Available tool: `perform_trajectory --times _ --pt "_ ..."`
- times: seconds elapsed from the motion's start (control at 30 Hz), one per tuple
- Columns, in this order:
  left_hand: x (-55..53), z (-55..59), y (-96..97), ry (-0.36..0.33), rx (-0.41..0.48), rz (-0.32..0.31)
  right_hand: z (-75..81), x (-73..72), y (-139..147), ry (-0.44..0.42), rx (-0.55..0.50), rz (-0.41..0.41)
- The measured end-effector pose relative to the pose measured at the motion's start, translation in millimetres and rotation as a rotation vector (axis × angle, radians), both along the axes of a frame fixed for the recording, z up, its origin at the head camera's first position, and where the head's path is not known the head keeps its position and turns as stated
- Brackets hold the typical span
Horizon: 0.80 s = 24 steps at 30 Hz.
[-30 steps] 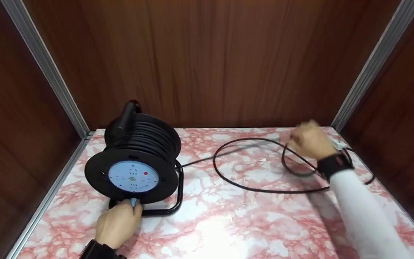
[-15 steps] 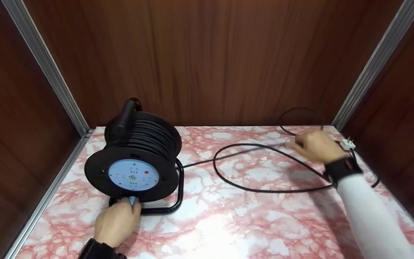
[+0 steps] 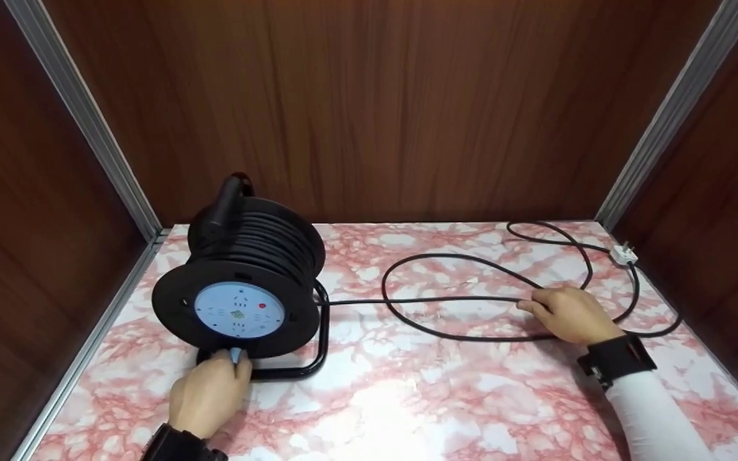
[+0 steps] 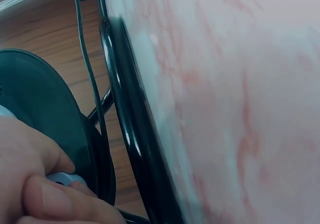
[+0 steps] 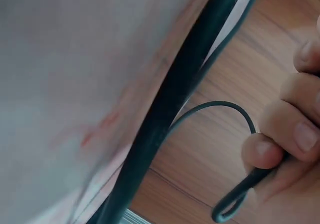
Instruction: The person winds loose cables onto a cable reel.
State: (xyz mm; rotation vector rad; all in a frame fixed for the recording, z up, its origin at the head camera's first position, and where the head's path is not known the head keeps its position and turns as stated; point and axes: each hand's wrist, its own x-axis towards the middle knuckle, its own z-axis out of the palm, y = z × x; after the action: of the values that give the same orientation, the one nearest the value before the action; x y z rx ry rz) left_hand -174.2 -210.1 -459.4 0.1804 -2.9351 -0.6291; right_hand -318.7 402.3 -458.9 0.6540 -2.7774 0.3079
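Note:
A black cable reel (image 3: 173, 301) with a pale blue socket face (image 3: 221, 314) stands at the left in the head view. Low on its front, my left hand (image 3: 209, 394) pinches a small light blue knob (image 3: 235, 355). The left wrist view shows thumb and fingers curled about that knob (image 4: 65, 178). From the reel's right side, black cable (image 3: 439, 299) runs straight to my right hand (image 3: 574, 314), which grips it low over the table. In the right wrist view, the curled fingers (image 5: 305, 134) wrap round the cable (image 5: 240, 189).
Loose cable lies in a wide loop (image 3: 446, 337) between reel and right hand, with more loops (image 3: 539, 223) at the back right. A white plug (image 3: 623, 255) rests near the right wall. Brown wood-grain panels (image 3: 375, 115) enclose the marbled pink-and-white table (image 3: 420, 384).
My right hand has come down and nearer. The raised cable loop has dropped onto the back right of the table, and the stretch from the reel lies straighter. My left hand keeps its hold.

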Motion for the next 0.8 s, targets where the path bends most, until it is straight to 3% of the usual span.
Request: perform_trajectory --times 0.27,0.5,0.73,0.8 --pt "1.0 0.8 0.8 0.023 0.008 0.009 0.0 3.5 2.7 -0.037 -0.058 0.033" --pt "0.5 0.0 5.1 0.054 -0.016 0.001 -1.1 3.7 11.8 -0.155 -0.122 0.035" --pt "-0.7 1.6 -7.7 -0.054 0.007 -0.001 -3.4 2.4 26.6 -0.192 -0.144 0.025" --pt "-1.4 0.5 -6.7 -0.048 0.010 -0.011 -3.9 1.6 28.5 -0.196 -0.140 0.021"
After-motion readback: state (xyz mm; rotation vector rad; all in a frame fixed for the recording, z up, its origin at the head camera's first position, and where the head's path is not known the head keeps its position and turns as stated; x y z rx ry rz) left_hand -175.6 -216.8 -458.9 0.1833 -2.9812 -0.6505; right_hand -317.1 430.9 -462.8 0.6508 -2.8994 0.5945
